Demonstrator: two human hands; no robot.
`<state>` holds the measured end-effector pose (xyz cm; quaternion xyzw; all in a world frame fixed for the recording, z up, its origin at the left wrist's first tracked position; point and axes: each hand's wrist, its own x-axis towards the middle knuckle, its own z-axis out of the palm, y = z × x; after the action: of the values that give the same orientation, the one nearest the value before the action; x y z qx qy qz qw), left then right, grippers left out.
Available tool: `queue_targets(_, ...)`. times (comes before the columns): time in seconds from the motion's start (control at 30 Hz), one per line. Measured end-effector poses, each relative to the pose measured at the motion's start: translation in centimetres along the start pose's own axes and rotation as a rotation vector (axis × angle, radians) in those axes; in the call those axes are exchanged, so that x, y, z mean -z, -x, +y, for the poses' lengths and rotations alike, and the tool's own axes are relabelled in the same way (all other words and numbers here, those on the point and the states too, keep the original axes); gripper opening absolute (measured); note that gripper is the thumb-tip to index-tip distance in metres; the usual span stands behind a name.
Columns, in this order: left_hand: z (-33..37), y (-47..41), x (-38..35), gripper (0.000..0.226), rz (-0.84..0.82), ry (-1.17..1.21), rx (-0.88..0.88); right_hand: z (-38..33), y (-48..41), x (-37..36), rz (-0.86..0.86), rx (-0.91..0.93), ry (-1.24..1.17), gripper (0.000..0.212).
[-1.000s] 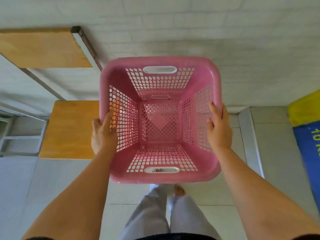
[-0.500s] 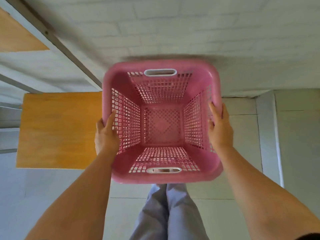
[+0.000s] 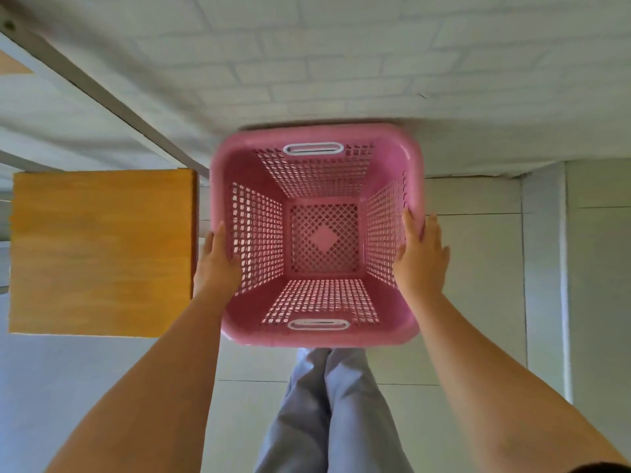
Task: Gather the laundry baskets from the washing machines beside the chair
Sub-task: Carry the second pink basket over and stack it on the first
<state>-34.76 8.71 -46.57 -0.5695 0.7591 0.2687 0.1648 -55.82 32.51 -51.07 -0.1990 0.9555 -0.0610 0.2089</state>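
Observation:
I look straight down into an empty pink plastic laundry basket [image 3: 317, 337] with perforated walls and two white handle slots. My left hand [image 3: 216, 268] presses against its left wall and my right hand [image 3: 421, 259] against its right wall, both gripping the rim from outside. The basket hangs low over the tiled floor, close to the white brick wall. A chair with a yellow wooden seat [image 3: 102, 250] stands just left of the basket, almost touching my left hand.
The chair's grey metal frame [image 3: 102, 93] runs diagonally at the upper left. A white brick wall [image 3: 341, 63] fills the top. A raised tiled step [image 3: 543, 268] lies at the right. My legs in light grey trousers [image 3: 327, 414] are below the basket.
The basket has gone lower and nearer the wall beside the chair. The view has shifted right to left, so the yellow and blue object at the right has left the frame.

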Motion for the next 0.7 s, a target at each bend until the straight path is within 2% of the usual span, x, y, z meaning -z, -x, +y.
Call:
queue_targets(0.13, 0.8, 2.5, 0.4, 0.064, -0.059, -0.006, -0.024, 0.2, 2.8, 1.5, 0.008, 0.002, 0.008, 0.062)
queue_targets(0.3, 2.3, 5.7, 1.5, 0.057, -0.082, -0.073, -0.069, 0.7, 5.1, 4.2, -0.056, 0.007, -0.016, 0.062)
queue_targets(0.7, 3.3, 15.8, 7.0, 0.054, -0.022, -0.203, -0.378, 1.0, 15.7, 12.9, 0.037, 0.003, -0.09, 0.057)
